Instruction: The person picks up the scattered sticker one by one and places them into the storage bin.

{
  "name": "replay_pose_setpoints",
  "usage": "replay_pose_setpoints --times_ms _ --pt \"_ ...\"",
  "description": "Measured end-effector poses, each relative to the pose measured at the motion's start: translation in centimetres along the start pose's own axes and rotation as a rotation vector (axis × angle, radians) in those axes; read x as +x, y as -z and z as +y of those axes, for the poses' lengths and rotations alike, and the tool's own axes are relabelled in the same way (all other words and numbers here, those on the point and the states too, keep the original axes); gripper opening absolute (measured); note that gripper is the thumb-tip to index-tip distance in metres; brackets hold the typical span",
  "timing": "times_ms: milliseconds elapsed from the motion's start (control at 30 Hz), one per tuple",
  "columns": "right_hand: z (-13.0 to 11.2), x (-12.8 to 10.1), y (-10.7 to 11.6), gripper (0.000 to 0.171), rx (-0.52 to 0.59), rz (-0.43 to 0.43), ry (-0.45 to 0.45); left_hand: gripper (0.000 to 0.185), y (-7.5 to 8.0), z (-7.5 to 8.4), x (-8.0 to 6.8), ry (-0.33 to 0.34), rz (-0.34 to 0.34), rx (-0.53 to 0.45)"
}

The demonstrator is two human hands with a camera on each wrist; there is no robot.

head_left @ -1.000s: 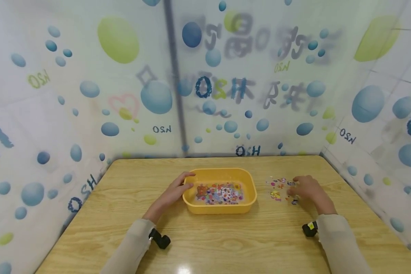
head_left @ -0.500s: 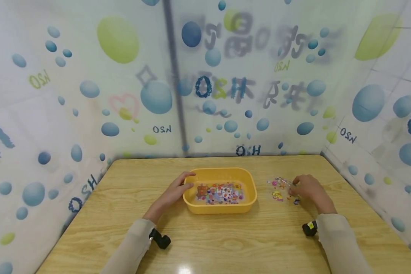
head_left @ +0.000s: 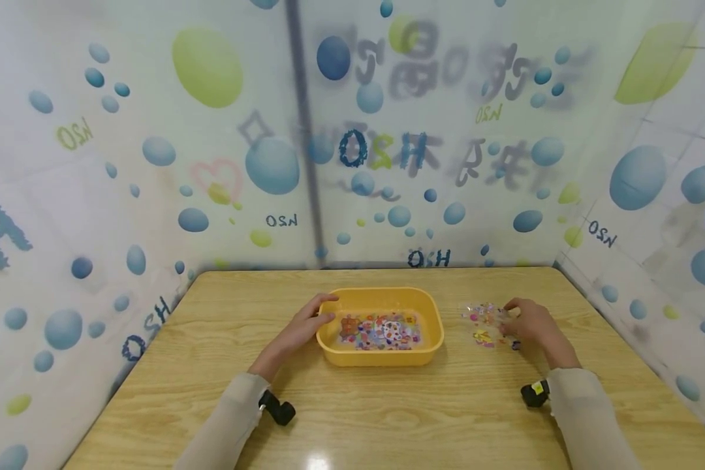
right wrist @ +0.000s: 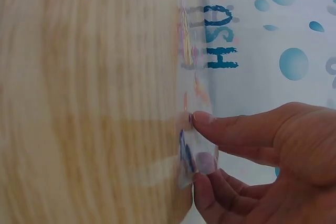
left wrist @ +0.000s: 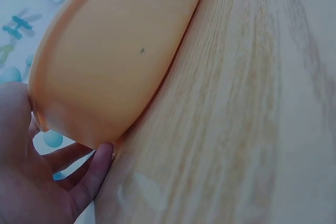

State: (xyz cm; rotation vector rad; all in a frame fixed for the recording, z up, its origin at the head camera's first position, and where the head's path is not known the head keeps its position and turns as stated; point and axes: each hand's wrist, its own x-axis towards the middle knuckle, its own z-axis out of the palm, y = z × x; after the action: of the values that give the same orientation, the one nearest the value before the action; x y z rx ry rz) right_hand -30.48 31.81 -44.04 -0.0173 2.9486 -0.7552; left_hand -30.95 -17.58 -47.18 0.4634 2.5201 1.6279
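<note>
A yellow plastic tub (head_left: 382,293) stands mid-table with colourful sticker sheets (head_left: 378,330) lying in it. My left hand (head_left: 329,308) grips the tub's left rim, thumb on top; in the left wrist view my fingers (left wrist: 97,169) curl under the tub's wall (left wrist: 115,61). To the right of the tub, my right hand (head_left: 508,314) pinches the near edge of a clear sticker sheet (head_left: 485,320). The right wrist view shows the sheet (right wrist: 190,77) raised off the wood, its corner pinched between my thumb and fingers (right wrist: 220,127).
The wooden table (head_left: 388,405) is enclosed at the back and on both sides by curtain walls (head_left: 153,163) printed with blue and green bubbles. A black wrist camera (head_left: 279,411) sits on each forearm.
My right hand has taken hold of the clear sticker sheet and lifted its near edge off the table. The left hand stays on the tub's rim.
</note>
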Motion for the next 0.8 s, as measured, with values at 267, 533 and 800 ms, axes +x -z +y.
replay_pose_setpoints --times_ms 267,533,800 --pt "0.8 0.2 0.1 0.043 0.125 0.051 0.026 0.041 -0.3 0.0 0.1 -0.005 0.000 0.003" --pt "1.2 0.3 0.1 0.028 0.127 0.092 0.054 0.041 -0.2 0.1 0.0 0.007 0.000 -0.009" --pt "0.6 0.2 0.5 0.034 0.201 0.072 0.076 0.043 0.0 0.3 -0.2 0.004 -0.003 -0.006"
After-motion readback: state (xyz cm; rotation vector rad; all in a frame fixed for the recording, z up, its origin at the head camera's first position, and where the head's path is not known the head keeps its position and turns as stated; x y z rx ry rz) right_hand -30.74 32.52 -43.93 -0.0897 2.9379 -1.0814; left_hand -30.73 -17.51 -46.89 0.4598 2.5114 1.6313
